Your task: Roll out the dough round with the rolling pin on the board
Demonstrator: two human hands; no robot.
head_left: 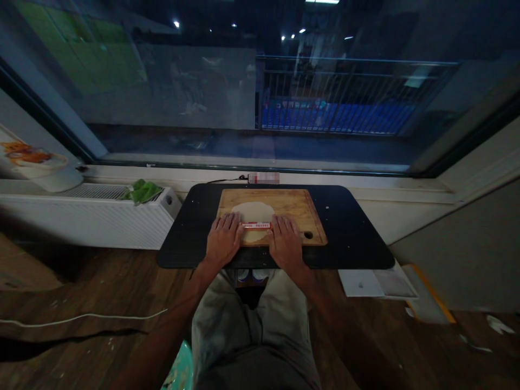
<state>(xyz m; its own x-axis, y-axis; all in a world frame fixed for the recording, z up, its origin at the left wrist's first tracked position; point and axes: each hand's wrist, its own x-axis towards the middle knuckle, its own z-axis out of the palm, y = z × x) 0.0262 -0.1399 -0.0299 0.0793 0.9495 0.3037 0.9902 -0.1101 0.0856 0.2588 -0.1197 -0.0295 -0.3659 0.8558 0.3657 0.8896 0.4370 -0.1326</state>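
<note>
A flat round of pale dough (254, 210) lies on a wooden cutting board (296, 208), which rests on a low black table (349, 233). A rolling pin with a red and white label (255, 225) lies across the near part of the dough. My left hand (222, 238) presses flat on the pin's left end, fingers stretched forward. My right hand (285, 241) presses flat on its right end in the same way. The ends of the pin are hidden under my palms.
A white radiator (81, 216) with a green cloth (143, 190) on it stands to the left, under a large dark window (260, 81). A white cable (81, 318) runs over the wooden floor at left. White sheets (377, 281) lie on the floor at right.
</note>
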